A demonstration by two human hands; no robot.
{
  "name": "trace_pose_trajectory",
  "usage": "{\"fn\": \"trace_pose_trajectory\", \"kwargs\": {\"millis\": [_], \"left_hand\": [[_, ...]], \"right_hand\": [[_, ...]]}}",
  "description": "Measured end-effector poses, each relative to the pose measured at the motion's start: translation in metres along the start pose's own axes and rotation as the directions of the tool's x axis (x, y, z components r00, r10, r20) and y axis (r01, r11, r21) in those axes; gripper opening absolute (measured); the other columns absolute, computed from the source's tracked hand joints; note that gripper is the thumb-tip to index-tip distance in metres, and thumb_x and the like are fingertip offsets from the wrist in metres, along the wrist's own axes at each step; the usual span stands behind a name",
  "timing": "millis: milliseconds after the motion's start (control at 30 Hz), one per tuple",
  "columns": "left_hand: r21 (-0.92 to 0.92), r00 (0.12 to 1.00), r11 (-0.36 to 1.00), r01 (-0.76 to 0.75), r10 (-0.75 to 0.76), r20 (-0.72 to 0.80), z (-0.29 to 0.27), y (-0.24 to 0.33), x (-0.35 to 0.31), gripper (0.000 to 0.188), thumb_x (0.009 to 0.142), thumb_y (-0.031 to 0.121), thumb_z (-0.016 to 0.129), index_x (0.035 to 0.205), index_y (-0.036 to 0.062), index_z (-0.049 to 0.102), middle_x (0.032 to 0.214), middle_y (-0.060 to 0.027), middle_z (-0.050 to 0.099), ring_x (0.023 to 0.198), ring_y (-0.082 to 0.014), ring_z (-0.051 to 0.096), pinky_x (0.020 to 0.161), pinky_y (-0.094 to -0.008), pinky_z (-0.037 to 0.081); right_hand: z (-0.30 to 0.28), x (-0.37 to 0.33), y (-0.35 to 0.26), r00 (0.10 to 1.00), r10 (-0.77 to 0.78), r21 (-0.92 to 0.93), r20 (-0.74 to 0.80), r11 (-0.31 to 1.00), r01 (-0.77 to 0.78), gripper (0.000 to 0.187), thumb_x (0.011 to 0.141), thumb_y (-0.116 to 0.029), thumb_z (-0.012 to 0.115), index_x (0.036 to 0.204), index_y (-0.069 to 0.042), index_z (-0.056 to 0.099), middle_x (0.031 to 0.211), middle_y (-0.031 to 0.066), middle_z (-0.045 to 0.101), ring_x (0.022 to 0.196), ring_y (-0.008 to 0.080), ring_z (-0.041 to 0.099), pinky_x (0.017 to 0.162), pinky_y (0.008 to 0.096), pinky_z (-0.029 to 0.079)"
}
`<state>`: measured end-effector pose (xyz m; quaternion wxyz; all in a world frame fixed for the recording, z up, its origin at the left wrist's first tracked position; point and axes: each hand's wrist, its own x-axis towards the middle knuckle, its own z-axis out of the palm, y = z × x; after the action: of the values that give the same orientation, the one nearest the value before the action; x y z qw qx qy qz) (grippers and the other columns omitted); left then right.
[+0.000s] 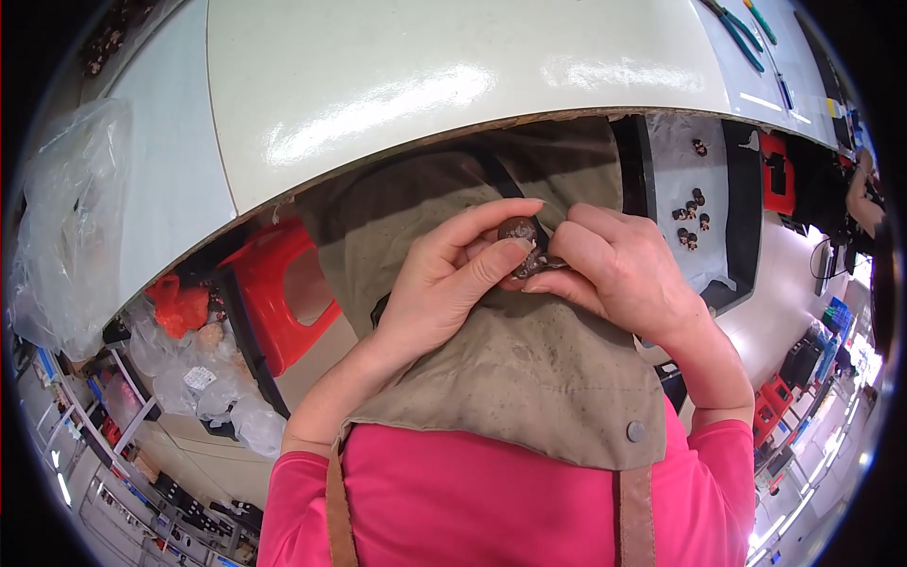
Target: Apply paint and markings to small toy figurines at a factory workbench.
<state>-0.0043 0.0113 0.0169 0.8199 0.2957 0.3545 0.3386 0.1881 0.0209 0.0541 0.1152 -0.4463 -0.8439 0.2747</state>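
Over my lap, in front of the brown apron (529, 378), both hands work on a small dark brown figurine (517, 230) with a rounded, glossy top. My left hand (453, 269) grips it between thumb and fingers. From the other side my right hand (628, 274) is closed in a pinch at its lower right edge, where a small dark bit shows. Fingers hide much of the piece, and whether the dark bit is part of it I cannot tell. To the right, several similar small figurines (704, 221) lie on a white-lined tray (685, 161).
A pale tabletop (453, 57) curves across the front. Pliers (742, 38) lie at its far right, and a clear plastic bag (71, 227) at its left. A red stool (274, 302) and a box of plastic bags (194, 378) are lower left. Another person's hand (862, 198) shows far right.
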Motion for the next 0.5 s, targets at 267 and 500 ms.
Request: {"fn": "trace_pose_trajectory", "kwargs": {"millis": [267,500], "left_hand": [[0.086,0.999,0.995,-0.042,0.044,-0.024,0.0003,-0.0019,-0.0015,0.031,0.094,0.018,0.05,0.121,0.0025,0.052,0.1,0.0002,0.057,0.089,-0.0057,0.053,0.078,-0.0193,0.043],[0.053,1.0,0.998,-0.017,0.017,-0.01,0.0002,-0.0024,-0.004,0.029,0.093,0.017,0.051,0.119,0.0027,0.053,0.102,-0.0014,0.057,0.09,-0.0064,0.054,0.078,-0.0199,0.044]], "right_hand": [[-0.0004,-0.0008,-0.0017,0.999,-0.025,-0.059,0.021,0.998,0.026,0.032,0.074,-0.03,0.068,0.069,-0.006,0.048,0.065,0.0079,0.044,0.059,0.027,0.051,0.051,0.0363,0.041],[0.0005,-0.0024,-0.0028,0.999,-0.03,-0.067,0.029,0.997,0.032,0.033,0.074,-0.031,0.068,0.068,-0.006,0.047,0.065,0.008,0.044,0.058,0.0271,0.05,0.051,0.0362,0.041]]}}
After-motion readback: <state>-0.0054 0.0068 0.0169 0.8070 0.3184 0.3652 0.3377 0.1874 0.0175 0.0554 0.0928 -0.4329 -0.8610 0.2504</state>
